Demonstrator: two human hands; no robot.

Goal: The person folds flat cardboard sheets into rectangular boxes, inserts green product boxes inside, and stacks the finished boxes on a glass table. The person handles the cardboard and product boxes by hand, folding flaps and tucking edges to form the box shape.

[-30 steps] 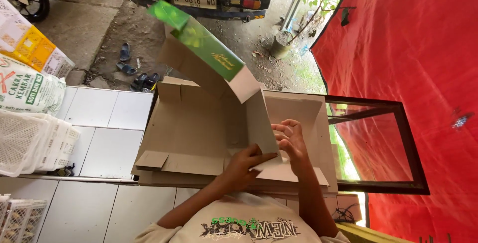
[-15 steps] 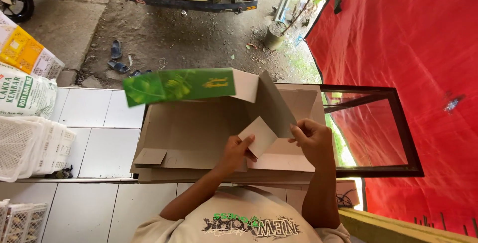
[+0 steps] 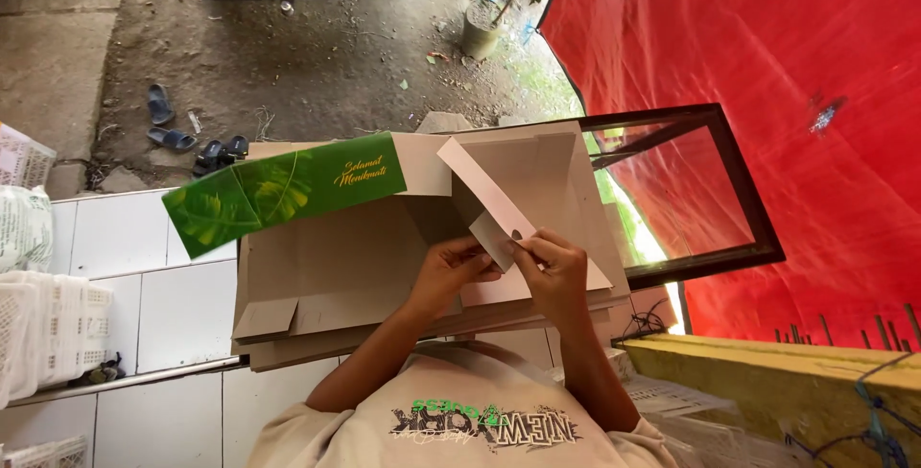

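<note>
Right now both hands pinch one white flap [image 3: 499, 238] of the box [image 3: 384, 247] on the cardboard stack [image 3: 317, 315]. Left hand [image 3: 451, 271] and right hand [image 3: 556, 271] fingers press together on it. Green side [image 3: 283, 192] stands up; the rest looks unfolded, maybe.

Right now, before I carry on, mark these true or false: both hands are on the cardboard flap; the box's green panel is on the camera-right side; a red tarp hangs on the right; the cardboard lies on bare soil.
1. Both hands grip the flap: true. The left hand and right hand pinch the pale cardboard flap.
2. Green panel on the right: false. The green printed panel lies to the left.
3. Red tarp on the right: true, red tarp.
4. Cardboard on soil: false. The flat cardboard box rests over a white tiled ledge.
</note>
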